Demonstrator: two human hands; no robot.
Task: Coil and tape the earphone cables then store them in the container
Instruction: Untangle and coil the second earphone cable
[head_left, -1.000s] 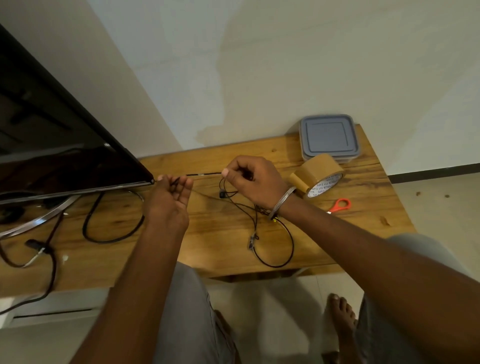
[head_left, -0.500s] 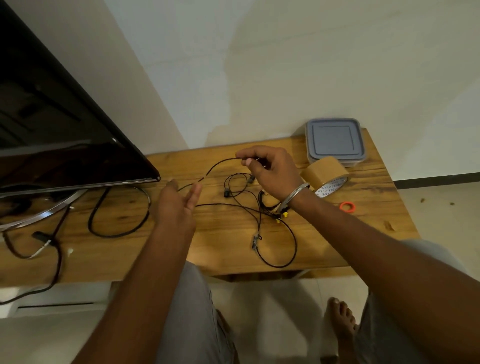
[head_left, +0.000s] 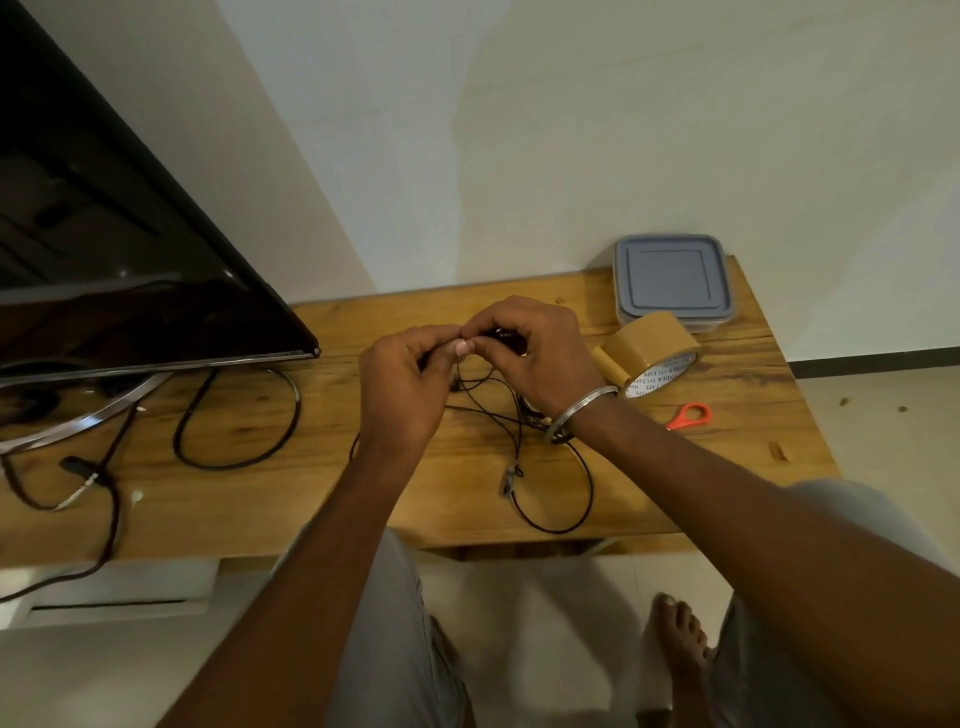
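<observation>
A thin black earphone cable (head_left: 558, 499) trails in loose loops over the wooden table (head_left: 363, 493). My left hand (head_left: 405, 384) and my right hand (head_left: 535, 353) meet above the table's middle, fingertips together, both pinching the cable's upper end. What lies inside the fingers is mostly hidden. A grey lidded container (head_left: 672, 280) stands shut at the back right by the wall. A roll of brown tape (head_left: 649, 356) lies on its side just in front of it, right of my right wrist.
Orange-handled scissors (head_left: 691, 415) lie partly under my right forearm. A black TV screen (head_left: 104, 260) with a metal stand fills the left, and thicker black cables (head_left: 234, 447) loop on the table beneath it. Floor and my bare foot show below the table's front edge.
My hands were apart with the cable stretched between them. They have come together over the middle of the table, and the cable now hangs slack below them.
</observation>
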